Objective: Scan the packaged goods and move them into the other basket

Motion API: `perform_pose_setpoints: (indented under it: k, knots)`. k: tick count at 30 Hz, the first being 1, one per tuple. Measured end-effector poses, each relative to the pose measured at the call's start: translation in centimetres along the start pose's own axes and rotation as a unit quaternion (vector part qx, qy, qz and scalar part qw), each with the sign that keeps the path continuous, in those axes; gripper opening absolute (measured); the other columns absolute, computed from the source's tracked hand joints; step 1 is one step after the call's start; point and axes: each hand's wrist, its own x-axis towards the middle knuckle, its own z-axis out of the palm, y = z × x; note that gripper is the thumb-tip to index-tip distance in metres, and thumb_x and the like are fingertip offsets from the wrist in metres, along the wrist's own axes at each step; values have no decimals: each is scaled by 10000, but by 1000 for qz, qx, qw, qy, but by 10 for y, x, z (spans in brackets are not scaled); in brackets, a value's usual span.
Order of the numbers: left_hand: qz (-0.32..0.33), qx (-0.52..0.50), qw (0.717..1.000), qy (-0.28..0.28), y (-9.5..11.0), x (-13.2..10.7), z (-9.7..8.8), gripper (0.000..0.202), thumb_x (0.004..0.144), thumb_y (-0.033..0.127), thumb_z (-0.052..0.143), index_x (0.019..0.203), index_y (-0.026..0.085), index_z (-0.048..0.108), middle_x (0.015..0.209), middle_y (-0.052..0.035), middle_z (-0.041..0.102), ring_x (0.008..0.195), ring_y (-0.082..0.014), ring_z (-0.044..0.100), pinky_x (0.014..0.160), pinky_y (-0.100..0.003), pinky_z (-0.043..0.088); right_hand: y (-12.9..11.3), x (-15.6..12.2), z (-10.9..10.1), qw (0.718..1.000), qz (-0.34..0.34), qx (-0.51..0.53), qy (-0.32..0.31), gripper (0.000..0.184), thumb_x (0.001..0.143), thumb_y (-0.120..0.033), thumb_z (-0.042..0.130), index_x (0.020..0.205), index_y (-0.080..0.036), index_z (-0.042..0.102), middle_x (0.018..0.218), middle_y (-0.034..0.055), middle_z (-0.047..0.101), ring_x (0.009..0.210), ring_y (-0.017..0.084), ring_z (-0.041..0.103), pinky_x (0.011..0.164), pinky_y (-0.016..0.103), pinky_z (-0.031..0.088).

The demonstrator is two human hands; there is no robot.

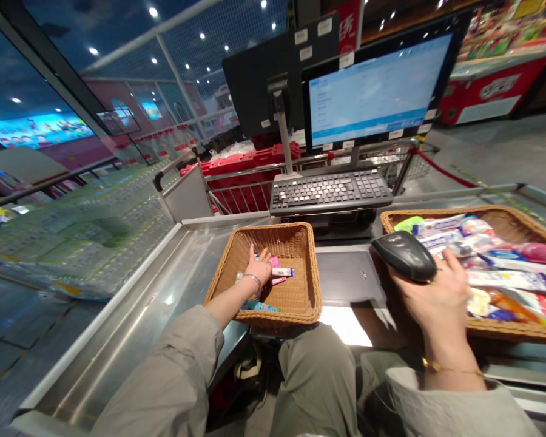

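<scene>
My left hand [258, 268] reaches into a wicker basket [309, 291] on the steel counter, its fingers resting on a small pink packet [275, 263]. A purple-and-white wrapped item [283, 272] lies just right of it and a teal packet [260, 306] near the basket's front. My right hand [437, 291] grips a black handheld barcode scanner [404, 255] at the left edge of a second wicker basket [509, 221] filled with several wrapped snacks [500, 267].
A keyboard [330, 189] and a lit monitor [373, 91] stand behind the baskets, with a second screen's back [273, 79] to the left. A flat scan plate [346, 276] lies between the baskets. Red shopping baskets [246, 167] and a metal cart [391, 161] sit behind.
</scene>
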Motion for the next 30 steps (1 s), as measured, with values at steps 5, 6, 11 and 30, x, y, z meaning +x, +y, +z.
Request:
perform_pose_setpoints:
  k: [5, 6, 11, 30]
  knots:
    - [18, 19, 999, 45, 1, 6, -31, 255, 947, 117, 485, 913, 196, 726, 1498, -130, 538, 1491, -364, 336, 1079, -880, 61, -11, -1, 4, 999, 7, 30, -18, 539, 777, -624, 594, 1102, -210, 708, 1189, 176, 692, 1294, 406, 515, 1030, 597, 386]
    - [19, 21, 998, 59, 1, 7, -37, 257, 947, 112, 481, 904, 189, 723, 1510, -137, 522, 1494, -368, 329, 1073, -886, 56, -14, -1, 4, 999, 4, 28, -18, 517, 772, -621, 590, 1072, -217, 710, 1222, 183, 677, 1285, 410, 519, 1023, 611, 382]
    - [8, 17, 988, 154, 4, 9, -61, 283, 969, 112, 449, 953, 202, 717, 1541, -139, 471, 1496, -376, 321, 1066, -896, 3, -23, -5, 7, 999, -30, 30, -28, 382, 785, -535, 571, 990, -240, 700, 1248, 147, 689, 1325, 407, 492, 1041, 644, 351]
    - [-48, -22, 951, 306, 27, 22, -115, 214, 996, 267, 510, 1095, 239, 697, 1551, -100, 450, 1525, -395, 195, 1055, -845, -192, -40, -16, 10, 991, -119, 16, -58, 246, 784, -392, 618, 930, -219, 716, 1294, 101, 692, 1420, 378, 404, 1122, 644, 221]
